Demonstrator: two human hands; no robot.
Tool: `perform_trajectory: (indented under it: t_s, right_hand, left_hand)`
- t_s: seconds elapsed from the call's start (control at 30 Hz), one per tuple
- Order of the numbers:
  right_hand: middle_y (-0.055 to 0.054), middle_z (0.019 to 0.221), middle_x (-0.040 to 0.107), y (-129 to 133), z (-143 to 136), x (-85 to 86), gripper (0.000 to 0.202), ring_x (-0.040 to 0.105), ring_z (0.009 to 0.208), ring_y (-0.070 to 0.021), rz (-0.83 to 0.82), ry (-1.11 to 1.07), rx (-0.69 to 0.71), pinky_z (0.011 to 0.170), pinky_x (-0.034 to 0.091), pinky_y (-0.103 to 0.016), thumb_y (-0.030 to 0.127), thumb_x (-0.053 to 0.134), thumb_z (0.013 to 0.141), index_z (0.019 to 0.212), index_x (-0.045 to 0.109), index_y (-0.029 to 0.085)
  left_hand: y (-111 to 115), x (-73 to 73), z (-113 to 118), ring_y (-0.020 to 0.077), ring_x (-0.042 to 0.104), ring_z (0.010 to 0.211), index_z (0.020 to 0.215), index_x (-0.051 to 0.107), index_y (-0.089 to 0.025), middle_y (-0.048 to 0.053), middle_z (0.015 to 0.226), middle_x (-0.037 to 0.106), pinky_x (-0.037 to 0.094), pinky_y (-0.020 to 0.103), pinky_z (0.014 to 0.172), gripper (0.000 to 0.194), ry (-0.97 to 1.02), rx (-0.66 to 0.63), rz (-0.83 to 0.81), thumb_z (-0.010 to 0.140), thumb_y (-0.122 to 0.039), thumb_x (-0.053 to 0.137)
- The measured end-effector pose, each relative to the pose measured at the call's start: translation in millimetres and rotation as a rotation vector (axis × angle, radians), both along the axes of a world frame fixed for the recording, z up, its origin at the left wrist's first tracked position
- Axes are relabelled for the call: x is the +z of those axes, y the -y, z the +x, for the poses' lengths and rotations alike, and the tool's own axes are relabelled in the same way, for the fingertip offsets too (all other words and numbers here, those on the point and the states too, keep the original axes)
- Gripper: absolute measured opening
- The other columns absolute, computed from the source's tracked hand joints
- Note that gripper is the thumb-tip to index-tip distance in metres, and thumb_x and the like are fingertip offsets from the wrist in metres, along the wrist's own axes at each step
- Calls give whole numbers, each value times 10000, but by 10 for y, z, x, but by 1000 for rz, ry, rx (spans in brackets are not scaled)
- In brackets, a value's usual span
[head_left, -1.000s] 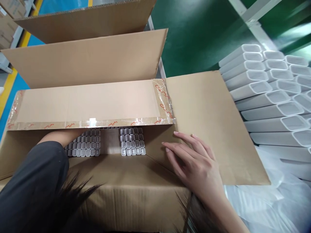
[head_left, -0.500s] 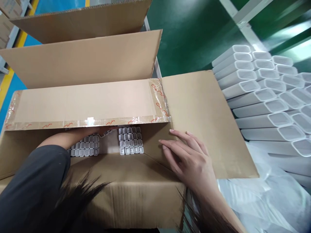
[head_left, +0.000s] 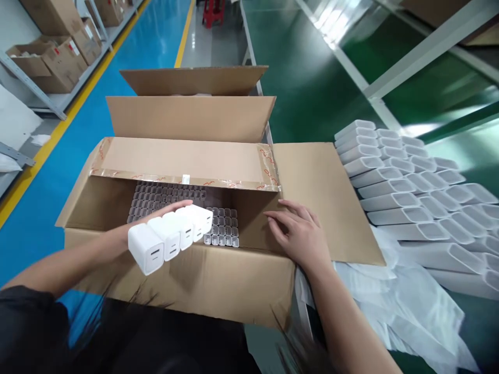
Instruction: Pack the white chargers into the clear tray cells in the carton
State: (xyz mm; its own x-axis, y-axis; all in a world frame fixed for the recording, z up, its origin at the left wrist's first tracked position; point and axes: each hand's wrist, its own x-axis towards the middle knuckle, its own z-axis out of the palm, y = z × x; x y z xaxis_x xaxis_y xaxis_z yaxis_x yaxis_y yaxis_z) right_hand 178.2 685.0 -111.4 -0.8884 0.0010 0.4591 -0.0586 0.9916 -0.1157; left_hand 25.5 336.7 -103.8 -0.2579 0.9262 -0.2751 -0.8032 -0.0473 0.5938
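Note:
My left hand (head_left: 156, 213) grips a row of several white charger housings (head_left: 171, 234), lined up side by side above the front edge of the cardboard box (head_left: 218, 278). Port slots show on their near faces; most of my left fingers are hidden behind them. Inside the box, more small white housings (head_left: 221, 228) stand in tight blocks. My right hand (head_left: 302, 234) is at the box's right end, by the folded-out side flap (head_left: 331, 202), fingers extended and nothing between them.
Long white hollow tubes (head_left: 405, 182) are stacked at the right, beside crumpled clear plastic sheeting (head_left: 405, 306). Taped flaps (head_left: 187, 161) stand up along the far side of the box. A shelf with cartons (head_left: 58, 62) is at the far left, across a blue floor (head_left: 128, 62).
My left hand has come up out of the box with a row of charger housings in it. My right hand stays near the flap. The view has tilted up and back.

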Motion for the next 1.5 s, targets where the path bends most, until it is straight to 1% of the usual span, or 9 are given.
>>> perform_trajectory:
  t_s: [0.1,0.2,0.37,0.53,0.7,0.8,1.13,1.33,1.5]
  right_hand:
    - [-75,906,771,3,-10,-4,235,630,1140,-280,6,22,-5,959,464,-471,254,518,939,925,746,196]
    - [-81,901,772,9,-12,-4,248,620,1150,-285,-4,55,-15,960,462,-477,264,515,933,921,752,197]
    - [-117,952,765,13,-14,-23,279,609,1171,-297,-24,93,-45,975,455,-500,279,504,920,925,765,181]
    - [-115,948,762,32,-13,-22,281,599,1185,-305,-59,104,-67,978,447,-513,289,501,900,918,766,198]
    - [-112,967,760,56,-11,11,283,587,1192,-307,-74,125,-77,988,434,-523,283,493,895,924,766,213]
    - [-117,960,762,57,-13,14,297,584,1200,-309,-63,143,-78,1001,430,-521,286,489,894,927,770,196]
    - [-108,948,758,47,0,-29,287,589,1194,-322,-82,126,-82,993,418,-519,299,490,893,909,766,222]
    - [-117,958,743,43,-5,-35,280,581,1193,-341,-94,130,-85,978,413,-530,302,496,881,904,765,228]
    - [-120,959,740,33,-6,-48,277,579,1197,-340,-100,128,-88,994,407,-529,304,499,884,903,764,223]
  left_hand:
    - [-58,-101,527,195,694,641,1443,456,-343,67,1035,730,512,288,562,715,60,2,133,783,-333,732]
    - [-67,-210,1016,133,615,576,1431,492,-308,64,987,718,465,268,563,678,140,155,246,812,-514,680]
    - [-38,-284,1454,103,514,597,1262,633,-255,42,913,680,388,265,589,490,267,181,332,829,-482,666]
    - [-88,-310,1528,77,425,545,1042,699,-261,4,862,672,321,255,547,338,278,161,373,742,-401,769]
    - [-186,-299,1576,65,402,494,1286,610,-316,4,1025,698,318,264,520,613,301,109,386,719,-496,756]
    - [-232,-293,1586,74,428,492,1355,553,-329,-6,984,693,315,266,512,717,320,62,377,691,-515,750]
    - [-323,-321,1560,115,523,497,1385,542,-300,5,767,663,369,293,550,691,301,-27,347,757,-530,716]
    - [-334,-340,1540,129,562,504,1367,549,-342,39,887,704,375,289,535,700,335,-37,341,714,-506,741]
    - [-332,-296,1543,142,597,521,1393,518,-295,28,849,704,372,281,545,722,339,-28,318,723,-472,723]
